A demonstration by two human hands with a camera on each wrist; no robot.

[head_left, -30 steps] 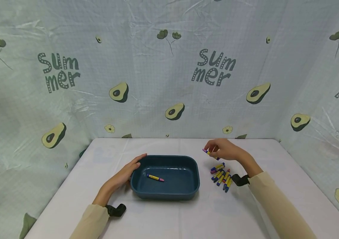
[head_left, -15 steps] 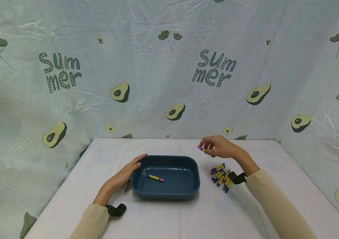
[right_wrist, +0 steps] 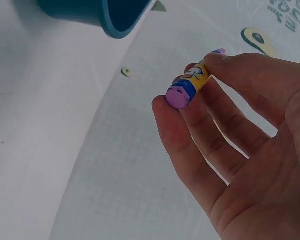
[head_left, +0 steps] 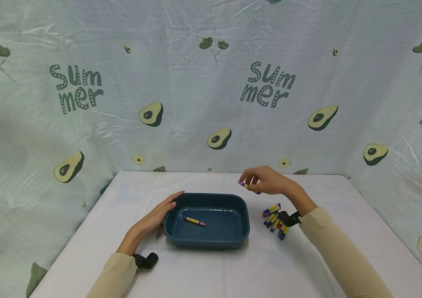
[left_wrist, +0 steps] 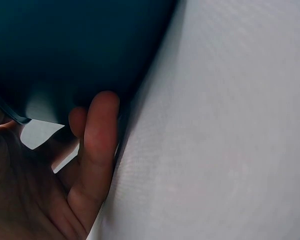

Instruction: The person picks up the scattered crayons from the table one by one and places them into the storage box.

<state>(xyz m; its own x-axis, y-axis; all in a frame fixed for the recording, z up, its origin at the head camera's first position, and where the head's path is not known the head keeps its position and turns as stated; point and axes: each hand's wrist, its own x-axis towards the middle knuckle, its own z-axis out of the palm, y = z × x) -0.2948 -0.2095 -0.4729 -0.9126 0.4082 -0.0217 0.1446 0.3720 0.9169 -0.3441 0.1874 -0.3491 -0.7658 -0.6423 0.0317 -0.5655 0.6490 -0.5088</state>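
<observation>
A dark blue rectangular plastic bin [head_left: 207, 244] sits on the table, with one pink-tipped crayon [head_left: 194, 221] lying inside. My left hand [head_left: 157, 217] grips the bin's left side near the rim; in the left wrist view its fingers [left_wrist: 101, 125] press against the outer wall. Above the table, beyond the bin's back right corner, my right hand [head_left: 267, 180] pinches a purple-pink crayon [right_wrist: 192, 80] with a yellow and blue wrapper between thumb and fingertips. A pile of several wrapped crayons [head_left: 272, 219] lies right of the bin, partly covered by the right wrist's camera.
A white cloth covers the table [head_left: 211, 273]. Behind and beside it hangs a pale curtain [head_left: 181, 82] printed with avocados and lettering. A black camera [head_left: 289, 218] is strapped on the right wrist, low over the crayon pile, and another camera [head_left: 147, 260] on the left wrist.
My right hand has moved left and slightly farther back with the crayon, away from above the pile toward the bin. The left hand and the bin have stayed put.
</observation>
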